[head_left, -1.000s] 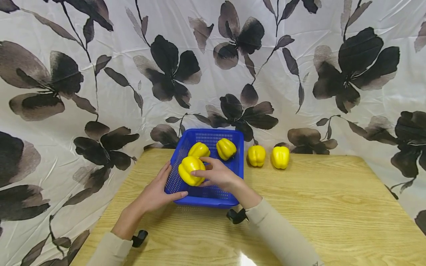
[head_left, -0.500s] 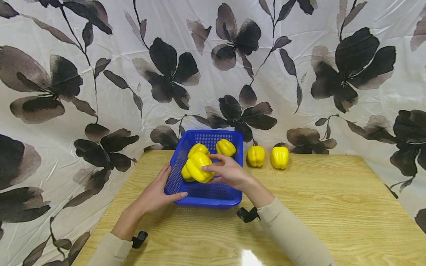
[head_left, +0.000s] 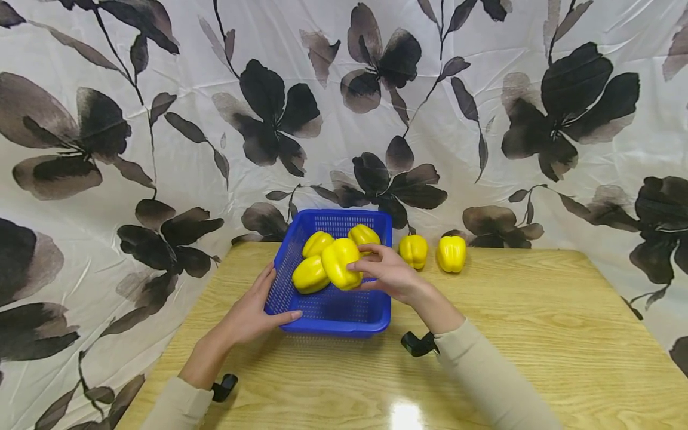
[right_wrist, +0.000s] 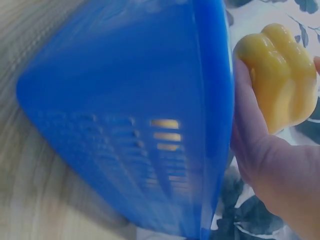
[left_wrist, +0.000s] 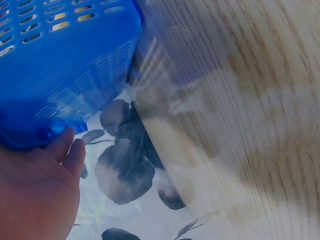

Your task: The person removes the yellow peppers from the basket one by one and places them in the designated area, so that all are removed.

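The basket point(head_left: 329, 310) stands on the table point(head_left: 537, 334); three peppers point(head_left: 317, 243) inside it, two peppers point(head_left: 414, 251) right of it.

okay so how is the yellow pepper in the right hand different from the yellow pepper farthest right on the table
The held pepper is lifted over the blue basket, gripped by the right hand; the far-right pepper rests on the table outside the basket, with no hand on it. The held pepper lies tilted on its side, while the far-right pepper stands upright. The held one sits close against other peppers in view; the far-right one has a gap beside it. Both are yellow, lobed and similar in size.
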### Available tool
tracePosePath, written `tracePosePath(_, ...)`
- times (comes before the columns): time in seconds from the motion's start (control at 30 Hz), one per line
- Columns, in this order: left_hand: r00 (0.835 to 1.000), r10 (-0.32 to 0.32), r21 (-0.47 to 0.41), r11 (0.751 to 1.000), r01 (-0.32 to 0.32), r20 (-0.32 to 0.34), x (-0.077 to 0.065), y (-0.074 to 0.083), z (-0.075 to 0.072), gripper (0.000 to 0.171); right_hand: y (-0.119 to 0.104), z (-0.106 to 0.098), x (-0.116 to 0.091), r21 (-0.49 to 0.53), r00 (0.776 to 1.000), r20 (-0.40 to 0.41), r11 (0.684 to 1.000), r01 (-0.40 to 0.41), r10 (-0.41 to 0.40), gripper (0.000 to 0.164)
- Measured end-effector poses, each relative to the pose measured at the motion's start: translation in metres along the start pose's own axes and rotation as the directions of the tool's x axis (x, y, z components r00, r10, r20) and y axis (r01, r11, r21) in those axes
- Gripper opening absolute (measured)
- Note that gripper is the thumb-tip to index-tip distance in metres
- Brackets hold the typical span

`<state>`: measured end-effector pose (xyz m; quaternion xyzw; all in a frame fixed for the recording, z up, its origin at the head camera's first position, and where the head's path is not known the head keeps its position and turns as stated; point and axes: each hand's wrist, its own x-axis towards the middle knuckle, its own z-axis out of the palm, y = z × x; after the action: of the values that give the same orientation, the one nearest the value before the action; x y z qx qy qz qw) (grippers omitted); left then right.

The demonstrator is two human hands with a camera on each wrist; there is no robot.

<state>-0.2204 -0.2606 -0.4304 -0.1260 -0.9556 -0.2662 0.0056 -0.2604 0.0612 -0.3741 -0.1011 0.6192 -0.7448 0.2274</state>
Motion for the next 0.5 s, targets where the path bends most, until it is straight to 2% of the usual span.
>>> tracePosePath(0.27,1.000,-0.008,0.002,1.000,0.008,0.005,0.000,-0.001,0.000,0.125,-0.002,-0.016,-0.009,-0.033,1.000,-0.029,0.999,-0.002,0.001,0.080)
tracePosePath(0.5,1.000,0.000,-0.002,1.000,0.000,-0.002,0.001,-0.003,0.001,0.125,0.000,-0.035,-0.016,-0.032,0.999,-0.014,0.999,0.037,-0.037,0.082)
